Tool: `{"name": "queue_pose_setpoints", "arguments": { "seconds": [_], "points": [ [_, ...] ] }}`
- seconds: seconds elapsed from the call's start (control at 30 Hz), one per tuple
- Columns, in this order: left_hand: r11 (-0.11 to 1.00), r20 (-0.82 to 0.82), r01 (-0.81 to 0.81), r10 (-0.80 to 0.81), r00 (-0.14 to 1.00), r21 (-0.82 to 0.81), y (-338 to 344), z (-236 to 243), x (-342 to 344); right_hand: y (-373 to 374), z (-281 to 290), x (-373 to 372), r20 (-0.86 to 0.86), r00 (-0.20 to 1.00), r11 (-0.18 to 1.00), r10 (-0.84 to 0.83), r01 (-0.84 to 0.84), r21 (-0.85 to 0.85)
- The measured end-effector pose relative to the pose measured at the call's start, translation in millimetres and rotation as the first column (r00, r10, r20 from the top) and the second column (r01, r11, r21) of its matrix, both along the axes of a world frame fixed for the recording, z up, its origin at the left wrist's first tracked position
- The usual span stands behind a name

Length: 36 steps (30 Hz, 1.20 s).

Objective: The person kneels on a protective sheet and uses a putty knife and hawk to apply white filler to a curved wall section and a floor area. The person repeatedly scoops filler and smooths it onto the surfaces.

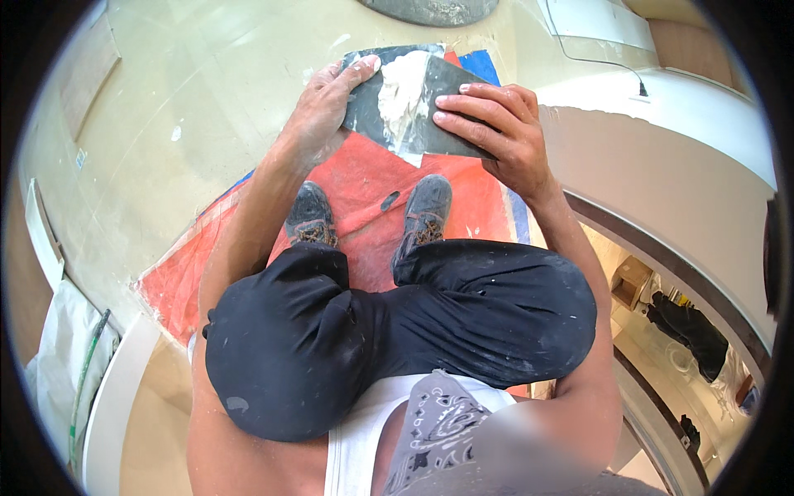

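Observation:
My left hand [324,103] grips a dark flat plate [362,116] by its left edge, the thumb lying on top. A lump of white paste [403,91] is smeared over that plate. My right hand [500,124] is closed on a second dark flat plate [451,107], fingers laid across its face. The two plates meet at the paste, the right one tilted. Whether the second plate has a handle, I cannot tell. White residue marks my left thumb and fingers. Both hands are held out beyond my knees.
Under my shoes [423,211] lies a red sheet [356,182] with blue edges. A dark round object [430,10] is at the far edge. A cable [579,62] with a plug crosses the white ledge at right. Lower right, dark cloth [695,331] lies beyond a curved edge. A green hose [83,380] runs at left.

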<state>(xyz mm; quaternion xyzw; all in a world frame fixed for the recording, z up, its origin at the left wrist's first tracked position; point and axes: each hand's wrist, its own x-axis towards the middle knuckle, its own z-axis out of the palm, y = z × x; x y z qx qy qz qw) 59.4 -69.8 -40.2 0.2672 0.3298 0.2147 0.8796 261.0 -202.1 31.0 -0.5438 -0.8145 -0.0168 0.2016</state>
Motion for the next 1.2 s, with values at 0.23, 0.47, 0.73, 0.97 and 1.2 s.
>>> {"name": "queue_pose_setpoints", "arguments": {
  "seconds": [0.23, 0.47, 0.73, 0.97, 1.2],
  "points": [
    [0.966, -0.102, 0.134, -0.114, 0.988, 0.221, 4, 10, -2, 6, 28, 7, 0.063, 0.998, 1.000, -0.010, 0.011, -0.017],
    [0.990, -0.077, -0.021, 0.032, 0.997, 0.139, 9, 20, -8, -5, 3, 16, 0.023, 1.000, 0.992, -0.020, 0.023, -0.120],
    [0.968, -0.132, -0.199, 0.219, 0.967, 0.152, 35, 9, -26, -75, -49, 79, -0.620, 0.138, 0.625, -0.773, 0.337, -0.704],
    [0.979, -0.208, -0.156, 0.182, 0.961, 0.133, 38, -8, -26, -130, -76, 146, 0.555, 0.828, 0.815, -0.086, 0.378, -0.438],
    [0.975, -0.228, -0.176, 0.204, 0.952, 0.138, 32, -10, -30, -125, -132, 189, 0.843, 0.507, 0.851, 0.179, 0.350, -0.391]
  ]
}}
